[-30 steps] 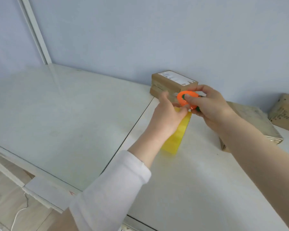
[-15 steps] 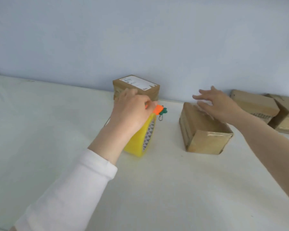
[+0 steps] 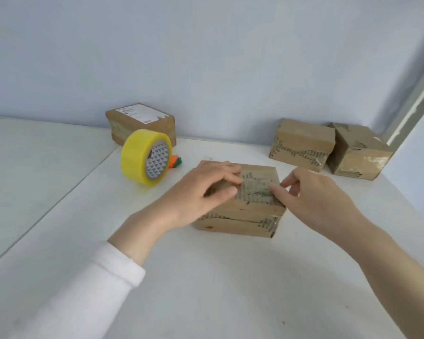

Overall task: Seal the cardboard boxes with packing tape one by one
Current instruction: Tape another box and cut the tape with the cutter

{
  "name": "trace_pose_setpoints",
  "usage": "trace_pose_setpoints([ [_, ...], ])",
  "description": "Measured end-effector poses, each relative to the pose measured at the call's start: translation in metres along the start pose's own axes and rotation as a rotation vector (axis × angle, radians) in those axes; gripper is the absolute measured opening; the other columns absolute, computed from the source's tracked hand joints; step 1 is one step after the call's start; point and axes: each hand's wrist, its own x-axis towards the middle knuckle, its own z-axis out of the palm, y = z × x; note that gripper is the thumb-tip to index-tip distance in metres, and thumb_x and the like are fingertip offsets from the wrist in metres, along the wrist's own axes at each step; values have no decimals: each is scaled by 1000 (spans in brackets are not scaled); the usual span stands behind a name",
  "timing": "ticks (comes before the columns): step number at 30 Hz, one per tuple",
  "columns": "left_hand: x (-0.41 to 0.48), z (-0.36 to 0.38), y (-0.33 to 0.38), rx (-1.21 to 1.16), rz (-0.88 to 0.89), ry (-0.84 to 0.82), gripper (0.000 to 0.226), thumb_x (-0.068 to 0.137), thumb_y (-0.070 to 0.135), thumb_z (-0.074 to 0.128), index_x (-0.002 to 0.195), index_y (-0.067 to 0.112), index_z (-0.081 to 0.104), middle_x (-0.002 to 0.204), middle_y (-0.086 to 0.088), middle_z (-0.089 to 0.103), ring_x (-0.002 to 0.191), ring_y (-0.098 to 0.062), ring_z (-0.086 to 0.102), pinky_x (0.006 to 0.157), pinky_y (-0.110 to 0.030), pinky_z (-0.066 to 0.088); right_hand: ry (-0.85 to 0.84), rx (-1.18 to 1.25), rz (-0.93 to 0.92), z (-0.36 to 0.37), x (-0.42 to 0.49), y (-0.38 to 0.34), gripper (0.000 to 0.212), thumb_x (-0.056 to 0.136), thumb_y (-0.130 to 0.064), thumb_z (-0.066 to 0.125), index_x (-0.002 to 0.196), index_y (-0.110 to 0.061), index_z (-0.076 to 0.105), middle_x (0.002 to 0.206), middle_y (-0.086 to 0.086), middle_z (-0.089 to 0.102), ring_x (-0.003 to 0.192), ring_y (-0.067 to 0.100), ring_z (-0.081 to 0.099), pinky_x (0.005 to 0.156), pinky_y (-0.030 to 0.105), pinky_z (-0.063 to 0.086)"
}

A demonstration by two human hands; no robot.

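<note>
Left hand (image 3: 206, 189) has let go of the yellow tape roll (image 3: 146, 160), now standing on edge on the white table (image 3: 206, 277). Both hands are resting loosely on top of the near cardboard box (image 3: 250, 211), right hand (image 3: 313, 194) fingers spread, gripping nothing.

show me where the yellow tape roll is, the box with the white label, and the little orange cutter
yellow tape roll (image 3: 135, 157), head view, on its yellow outer band
box with the white label (image 3: 142, 113), head view, on the label
orange cutter (image 3: 173, 161), head view, on its orange body
</note>
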Motion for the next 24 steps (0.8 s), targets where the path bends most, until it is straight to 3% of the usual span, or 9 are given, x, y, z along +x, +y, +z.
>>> trace_pose_setpoints([
  [2,11,-4,8,42,-67,51,31,96,35,42,117,27,62,134,13,51,127,-3,42,103,-18,28,117,1,-104,-7,1,0,34,90,-48,45,108,-22,58,106,-5,62,98,16,54,75,31,38],
  [3,19,-5,12,90,-92,87,34,97,37,38,121,29,60,138,13,48,130,-4,40,105,-21,28,133,22,-154,-7,5,-3,39,93,-44,43,118,-18,57,120,0,59,114,19,49,88,31,35],
  [5,34,-2,17,279,-144,63,39,100,35,31,135,29,48,150,8,34,141,-8,25,115,-34,18,52,-5,-274,-1,14,-14,47,98,-36,37,136,-8,44,144,8,42,141,23,22,107,25,14],
  [6,40,4,19,381,-194,-16,42,101,34,27,142,29,37,155,7,24,144,-10,16,118,-39,12,-19,-42,-331,6,16,-19,50,100,-32,31,142,-4,34,152,9,31,145,23,8,111,24,4],
  [8,42,16,17,476,-324,-177,46,102,36,18,148,32,17,158,7,9,146,-12,5,119,-43,6,-151,-63,-369,21,16,-22,53,102,-30,21,148,-5,13,158,6,8,145,18,-10,116,28,-3],
  [11,46,13,15,464,-368,-285,48,102,38,14,149,34,5,159,5,0,146,-14,-1,118,-45,1,-253,-65,-333,24,22,-20,54,102,-30,15,149,-8,-1,159,2,-5,144,14,-15,118,32,-2],
  [15,56,6,19,440,-401,-305,48,102,36,12,150,31,4,159,1,-5,146,-15,-8,114,-51,-7,-294,-153,-304,15,34,-30,53,102,-27,13,149,-6,0,159,7,-2,145,19,-12,116,35,-3],
  [24,55,10,9,512,-359,-269,49,103,32,12,151,24,5,159,4,-5,146,-15,-6,114,-51,-6,-271,-131,-260,22,34,-33,53,102,-29,11,149,-7,3,159,4,0,145,17,-11,116,35,-4],
])
